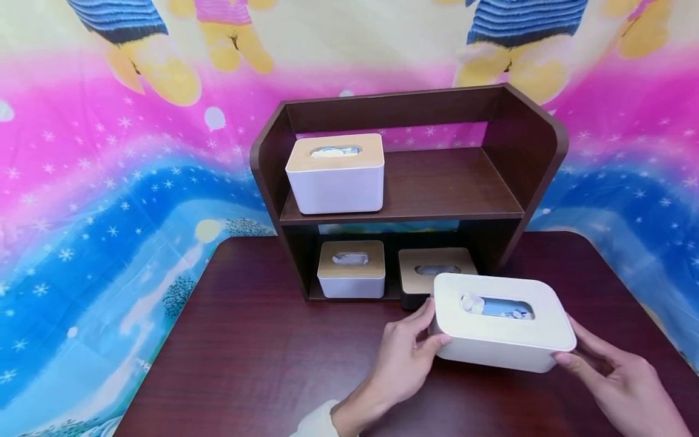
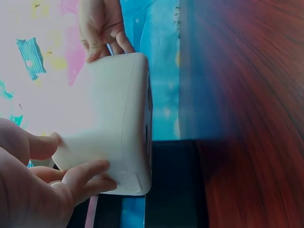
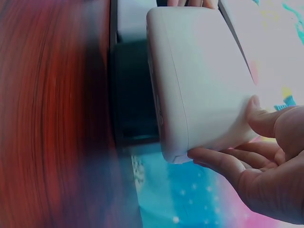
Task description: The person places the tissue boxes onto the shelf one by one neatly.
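Between both hands, a long white tissue box (image 1: pixel 502 354) with an oval slot in its lid is held above the table. My left hand (image 1: pixel 404 355) grips its left end, thumb at the front edge and fingers along the side. At the other end my right hand (image 1: pixel 622 370) grips it the same way. Both wrist views show the white box's smooth wall, with the left hand (image 2: pixel 61 175) and the right hand (image 3: pixel 266 152) at opposite ends. Behind it, a black tissue box (image 1: pixel 415 267) with a wood-coloured lid is partly hidden.
A dark brown two-tier shelf (image 1: pixel 453 182) stands at the back of the table (image 1: pixel 262 364). A white tissue box with a wooden lid (image 1: pixel 335 191) sits upper left; a smaller one (image 1: pixel 351 287) sits below. A printed cloth (image 1: pixel 109 182) hangs behind.
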`<move>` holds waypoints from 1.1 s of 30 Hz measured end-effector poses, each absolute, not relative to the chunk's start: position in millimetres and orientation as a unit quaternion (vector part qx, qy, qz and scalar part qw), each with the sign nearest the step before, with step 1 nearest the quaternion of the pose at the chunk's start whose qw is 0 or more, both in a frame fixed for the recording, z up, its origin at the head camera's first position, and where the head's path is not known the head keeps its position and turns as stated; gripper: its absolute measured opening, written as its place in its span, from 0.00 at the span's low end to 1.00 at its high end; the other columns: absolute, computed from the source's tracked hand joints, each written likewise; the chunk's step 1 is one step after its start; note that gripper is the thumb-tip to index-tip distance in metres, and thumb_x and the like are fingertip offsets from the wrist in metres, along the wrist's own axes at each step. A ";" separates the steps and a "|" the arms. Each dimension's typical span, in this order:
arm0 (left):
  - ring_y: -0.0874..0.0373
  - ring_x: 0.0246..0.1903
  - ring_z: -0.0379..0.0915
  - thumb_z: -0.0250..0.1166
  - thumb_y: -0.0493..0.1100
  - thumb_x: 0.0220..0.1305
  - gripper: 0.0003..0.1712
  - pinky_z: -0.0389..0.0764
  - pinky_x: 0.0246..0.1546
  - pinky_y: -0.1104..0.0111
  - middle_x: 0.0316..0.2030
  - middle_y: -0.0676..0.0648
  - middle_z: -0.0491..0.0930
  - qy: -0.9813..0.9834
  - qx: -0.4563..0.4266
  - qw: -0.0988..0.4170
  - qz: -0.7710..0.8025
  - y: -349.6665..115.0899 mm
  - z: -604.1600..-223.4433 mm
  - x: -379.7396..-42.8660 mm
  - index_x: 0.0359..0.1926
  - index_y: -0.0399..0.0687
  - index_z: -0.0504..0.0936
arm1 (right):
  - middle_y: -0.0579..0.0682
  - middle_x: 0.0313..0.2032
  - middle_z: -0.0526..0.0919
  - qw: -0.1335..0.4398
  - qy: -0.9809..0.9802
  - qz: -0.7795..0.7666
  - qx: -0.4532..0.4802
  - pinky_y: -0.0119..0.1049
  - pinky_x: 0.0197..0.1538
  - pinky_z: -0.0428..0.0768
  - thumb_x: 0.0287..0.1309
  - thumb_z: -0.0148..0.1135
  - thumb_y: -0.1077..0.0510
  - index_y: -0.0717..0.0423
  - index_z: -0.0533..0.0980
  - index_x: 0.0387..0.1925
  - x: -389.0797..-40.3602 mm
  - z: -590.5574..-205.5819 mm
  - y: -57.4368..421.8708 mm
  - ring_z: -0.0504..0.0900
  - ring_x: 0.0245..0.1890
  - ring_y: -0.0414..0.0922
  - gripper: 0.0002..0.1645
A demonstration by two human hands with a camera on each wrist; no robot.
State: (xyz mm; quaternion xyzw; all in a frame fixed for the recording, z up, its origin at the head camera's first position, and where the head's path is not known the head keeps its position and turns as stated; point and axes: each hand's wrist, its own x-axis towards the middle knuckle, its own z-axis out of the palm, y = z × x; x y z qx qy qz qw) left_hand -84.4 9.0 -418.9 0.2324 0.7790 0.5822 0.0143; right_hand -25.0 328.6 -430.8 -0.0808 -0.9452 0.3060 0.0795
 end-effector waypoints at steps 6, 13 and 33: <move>0.51 0.74 0.68 0.69 0.43 0.75 0.34 0.83 0.58 0.72 0.76 0.39 0.69 0.763 0.217 0.016 0.609 -9.7 -418.2 -84.3 0.76 0.37 0.71 | 0.74 0.62 0.81 0.097 -0.936 0.336 -0.048 0.15 0.30 0.75 0.73 0.70 0.49 0.54 0.68 0.79 -29.0 -431.0 309.2 0.76 0.36 0.13 0.41; 0.49 0.75 0.67 0.69 0.44 0.75 0.34 0.84 0.61 0.64 0.77 0.40 0.69 0.775 0.194 0.012 0.602 -29.1 -416.8 -85.2 0.76 0.39 0.71 | 0.68 0.66 0.80 0.110 -0.931 0.348 -0.018 0.16 0.32 0.75 0.70 0.73 0.49 0.44 0.69 0.79 -36.0 -426.7 289.1 0.73 0.45 0.09 0.41; 0.54 0.74 0.70 0.72 0.45 0.71 0.33 0.75 0.71 0.60 0.74 0.41 0.73 0.794 0.148 -0.021 0.589 -64.5 -415.3 -82.4 0.73 0.40 0.75 | 0.64 0.53 0.91 0.164 -0.921 0.352 0.027 0.16 0.33 0.65 0.63 0.78 0.55 0.51 0.75 0.74 -48.6 -417.7 245.2 0.67 0.28 0.21 0.40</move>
